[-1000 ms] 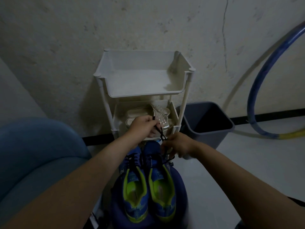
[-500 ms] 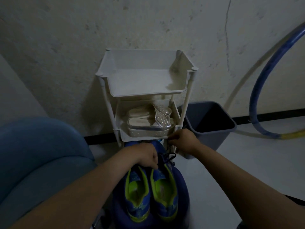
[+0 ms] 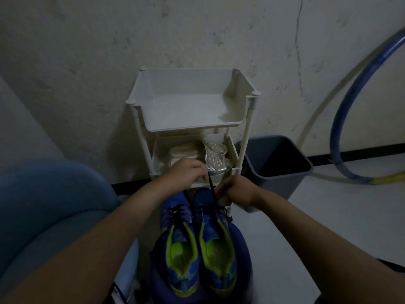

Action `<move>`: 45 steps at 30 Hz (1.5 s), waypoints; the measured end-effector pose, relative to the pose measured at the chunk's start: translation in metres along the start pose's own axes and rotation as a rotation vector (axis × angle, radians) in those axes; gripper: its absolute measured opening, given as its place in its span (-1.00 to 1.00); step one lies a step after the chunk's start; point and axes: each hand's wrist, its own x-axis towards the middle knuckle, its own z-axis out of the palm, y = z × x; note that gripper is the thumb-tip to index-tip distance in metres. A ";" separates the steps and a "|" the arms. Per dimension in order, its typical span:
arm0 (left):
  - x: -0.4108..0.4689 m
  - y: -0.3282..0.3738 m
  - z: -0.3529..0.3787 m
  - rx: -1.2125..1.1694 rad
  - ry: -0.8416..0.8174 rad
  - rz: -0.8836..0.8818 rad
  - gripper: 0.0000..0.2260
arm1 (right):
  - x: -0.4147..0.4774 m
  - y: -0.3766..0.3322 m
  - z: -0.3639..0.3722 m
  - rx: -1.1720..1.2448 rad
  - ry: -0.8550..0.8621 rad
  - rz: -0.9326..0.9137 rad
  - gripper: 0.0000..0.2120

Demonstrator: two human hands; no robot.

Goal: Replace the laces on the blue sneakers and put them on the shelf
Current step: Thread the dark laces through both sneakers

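**Blue sneakers (image 3: 183,251) get a black lace (image 3: 210,189) drawn taut**

The left hand (image 3: 188,174) pinches the lace's upper end. The right hand (image 3: 238,191), fingers curled, seems to nip it lower, just beside. The lace rises from the right-hand shoe (image 3: 217,244). Both shoes point toes-forward at the white shelf rack (image 3: 192,127) just ahead. No branding is legible.

Dim, bluish light is filling the whole view, and colours are looking muted and grainy. The shelf (image 3: 192,128) is catching the most light on its top tray and is casting a soft shadow on the wall (image 3: 87,128) to its left. Right of the shelf, the hoop (image 3: 336,139) is bowing with wide-angle distortion. Below the shelf, the sneakers (image 3: 219,255) are showing slightly soft.
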 end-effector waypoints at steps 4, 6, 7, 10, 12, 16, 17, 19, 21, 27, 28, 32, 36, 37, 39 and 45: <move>0.001 0.001 -0.001 0.024 0.026 -0.015 -0.74 | -0.004 -0.001 -0.003 0.043 -0.037 0.013 -0.67; 0.000 0.001 -0.001 0.047 0.017 0.010 -0.74 | -0.003 0.004 0.004 -0.016 -0.045 -0.006 -0.52; 0.000 0.002 -0.001 0.062 0.008 0.026 -0.75 | -0.002 0.007 0.009 -0.067 -0.058 -0.020 -0.50; -0.001 0.004 0.000 0.089 -0.005 0.050 -0.78 | 0.005 0.018 0.029 -0.303 -0.113 -0.034 -0.64; -0.001 0.004 0.000 0.100 0.004 0.057 -0.78 | 0.009 0.022 0.038 -0.496 -0.070 -0.054 -0.73; 0.002 0.002 0.000 0.094 0.039 0.073 -0.79 | 0.011 0.022 0.039 -0.553 0.042 -0.015 -0.80; 0.003 0.002 0.000 0.092 0.049 0.070 -0.80 | 0.013 0.022 0.039 -0.542 0.051 0.014 -0.80; 0.003 0.002 0.003 0.081 0.068 0.060 -0.81 | 0.016 0.022 0.039 -0.487 0.060 0.096 -0.77; 0.004 0.003 0.007 0.062 0.090 0.054 -0.80 | 0.016 0.022 0.039 -0.429 0.073 0.160 -0.69; 0.005 0.005 0.015 0.025 0.135 0.025 -0.76 | 0.015 0.019 0.040 -0.272 0.006 0.202 -0.75; 0.006 0.004 0.016 0.022 0.147 0.020 -0.76 | 0.016 0.019 0.039 -0.250 0.001 0.203 -0.80; 0.008 0.001 0.014 0.041 0.198 0.000 -0.78 | 0.003 0.005 0.032 0.031 -0.093 0.143 -0.90; 0.013 -0.005 0.012 0.053 0.222 -0.037 -0.75 | -0.011 -0.018 0.016 0.283 -0.147 0.089 -0.89; 0.013 -0.006 0.011 0.061 0.234 -0.046 -0.75 | -0.013 -0.022 0.011 0.379 -0.126 0.050 -0.86; 0.014 -0.006 0.010 0.092 0.254 -0.068 -0.76 | -0.015 -0.028 0.002 0.619 -0.066 -0.041 -0.80; 0.016 -0.012 0.005 0.155 0.278 -0.177 -0.78 | -0.016 -0.039 -0.028 0.835 0.264 -0.118 -0.55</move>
